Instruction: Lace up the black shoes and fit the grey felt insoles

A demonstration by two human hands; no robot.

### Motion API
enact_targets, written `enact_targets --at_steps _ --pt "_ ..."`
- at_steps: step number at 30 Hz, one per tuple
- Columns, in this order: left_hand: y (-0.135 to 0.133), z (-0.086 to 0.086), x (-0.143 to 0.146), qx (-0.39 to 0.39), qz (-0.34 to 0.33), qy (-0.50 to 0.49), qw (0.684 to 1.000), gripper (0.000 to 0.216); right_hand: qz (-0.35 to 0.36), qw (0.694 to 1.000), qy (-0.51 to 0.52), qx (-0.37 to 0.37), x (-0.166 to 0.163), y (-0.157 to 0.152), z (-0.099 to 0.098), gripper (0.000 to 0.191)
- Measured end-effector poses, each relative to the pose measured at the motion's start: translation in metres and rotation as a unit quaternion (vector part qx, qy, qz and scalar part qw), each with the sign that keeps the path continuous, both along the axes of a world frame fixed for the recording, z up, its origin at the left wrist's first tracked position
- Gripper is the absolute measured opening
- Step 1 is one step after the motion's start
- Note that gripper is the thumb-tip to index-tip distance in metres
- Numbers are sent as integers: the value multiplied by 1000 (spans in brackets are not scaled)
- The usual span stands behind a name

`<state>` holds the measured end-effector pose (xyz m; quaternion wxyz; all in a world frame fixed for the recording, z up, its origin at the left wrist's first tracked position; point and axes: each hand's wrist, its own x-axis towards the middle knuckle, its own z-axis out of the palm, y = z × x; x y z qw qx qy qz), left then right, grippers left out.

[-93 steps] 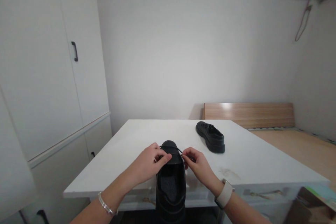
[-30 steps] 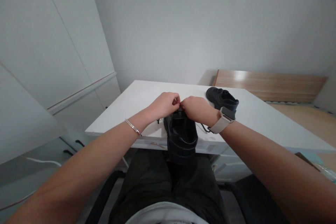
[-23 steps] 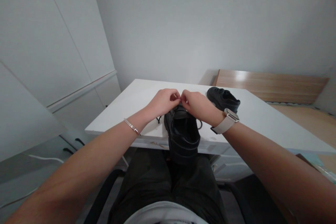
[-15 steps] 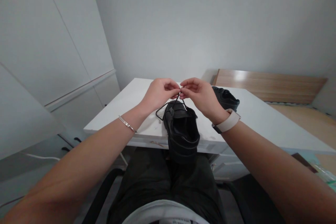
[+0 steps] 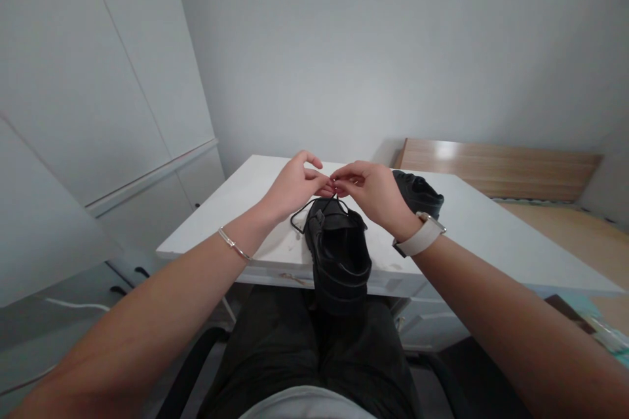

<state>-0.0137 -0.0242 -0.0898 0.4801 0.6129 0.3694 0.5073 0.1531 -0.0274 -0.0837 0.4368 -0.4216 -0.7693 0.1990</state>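
A black shoe leans with its toe on the near edge of the white table and its heel over my lap. Just above its tongue my left hand and my right hand meet, each pinching the thin black shoelace. A loop of lace hangs to the left of the shoe. The left wrist carries a silver bracelet, the right a pale watch strap. A second black shoe lies on the table behind my right hand, partly hidden by it.
White cabinets with black handles fill the left side. A wooden bed frame stands behind the table at the right. My dark trousers and a chair edge are below the table's front.
The camera tilted down from the first frame. Over the last second my hands rose from the shoe's tongue, drawing the lace up, and now sit slightly lower with the fingers pinched together.
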Motion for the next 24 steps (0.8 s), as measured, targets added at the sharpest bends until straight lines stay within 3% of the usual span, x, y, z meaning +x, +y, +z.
enact_targets --at_steps 2,4,8,14,19,24 --pt "3 -1 -1 -12 -12 12 1000 25 -29 996 -64 62 1 -1 -1 11" --pt "11 -6 -4 17 1 93 996 19 -42 990 -99 88 1 -1 -1 9" --pt "41 -23 -12 80 63 276 956 11 -34 993 -92 66 3 0 0 2" --pt "67 -47 -13 72 6 444 893 13 -21 995 -90 24 9 7 2 4" --pt "72 -41 -11 71 -17 456 887 22 -25 997 -69 24 12 13 11 4" --pt "73 -10 -5 76 -5 337 938 16 -32 996 -48 72 9 15 43 4"
